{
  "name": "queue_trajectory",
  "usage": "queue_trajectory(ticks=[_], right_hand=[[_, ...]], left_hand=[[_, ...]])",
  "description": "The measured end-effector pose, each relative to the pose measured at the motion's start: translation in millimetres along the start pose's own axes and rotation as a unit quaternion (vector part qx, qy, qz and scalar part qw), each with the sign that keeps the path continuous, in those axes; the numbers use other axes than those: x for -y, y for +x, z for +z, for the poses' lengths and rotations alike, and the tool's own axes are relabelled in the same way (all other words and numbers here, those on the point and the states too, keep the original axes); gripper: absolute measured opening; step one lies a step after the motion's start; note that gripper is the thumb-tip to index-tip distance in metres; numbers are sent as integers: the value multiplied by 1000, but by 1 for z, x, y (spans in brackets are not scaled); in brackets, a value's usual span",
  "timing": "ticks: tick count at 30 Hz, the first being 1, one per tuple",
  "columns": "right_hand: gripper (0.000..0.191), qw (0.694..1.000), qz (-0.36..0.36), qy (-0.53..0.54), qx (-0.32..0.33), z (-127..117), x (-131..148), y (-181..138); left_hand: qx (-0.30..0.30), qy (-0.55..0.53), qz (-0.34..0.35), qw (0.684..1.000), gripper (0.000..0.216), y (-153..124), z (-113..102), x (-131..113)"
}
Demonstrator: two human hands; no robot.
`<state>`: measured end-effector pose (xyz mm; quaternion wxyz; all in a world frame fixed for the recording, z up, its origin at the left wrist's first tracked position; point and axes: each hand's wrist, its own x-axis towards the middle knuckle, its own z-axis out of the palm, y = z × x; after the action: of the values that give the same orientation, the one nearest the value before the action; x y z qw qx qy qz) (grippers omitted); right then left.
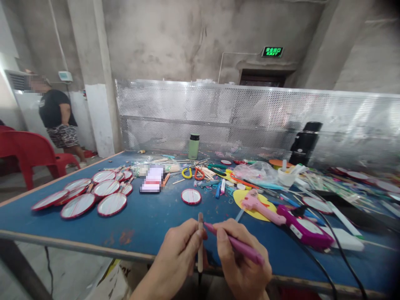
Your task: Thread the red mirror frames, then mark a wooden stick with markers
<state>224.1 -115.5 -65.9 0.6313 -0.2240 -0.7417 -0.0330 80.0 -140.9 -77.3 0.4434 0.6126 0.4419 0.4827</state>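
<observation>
My left hand [179,246] pinches a flat wooden craft stick [200,246] upright near the table's front edge. In my right hand [243,254] is a pink marker pen [240,246], held like a pencil. Its tip points left and lies at or very near the stick's upper part; I cannot tell whether they touch. The top end of the stick looks darker. Beyond my hands lies a round white disc with a red rim [191,196]. To the right, a pink glue gun [262,208] rests on a yellow sheet [242,200].
Several red-rimmed discs [78,205] are piled at left beside a phone [152,179]. A green bottle [193,146] stands at the back before a perforated metal screen [175,112]. Right, a purple device [304,227] trails black cables. A person [59,108] stands far left near red chairs [31,150].
</observation>
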Motion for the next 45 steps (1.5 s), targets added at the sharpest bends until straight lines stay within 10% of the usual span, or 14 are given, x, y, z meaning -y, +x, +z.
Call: queue_trajectory(ticks=[45], right_hand=[[18, 1000, -10, -10, 9, 1, -1, 0]], left_hand=[[-2, 12, 17, 1000, 41, 1, 0, 3]])
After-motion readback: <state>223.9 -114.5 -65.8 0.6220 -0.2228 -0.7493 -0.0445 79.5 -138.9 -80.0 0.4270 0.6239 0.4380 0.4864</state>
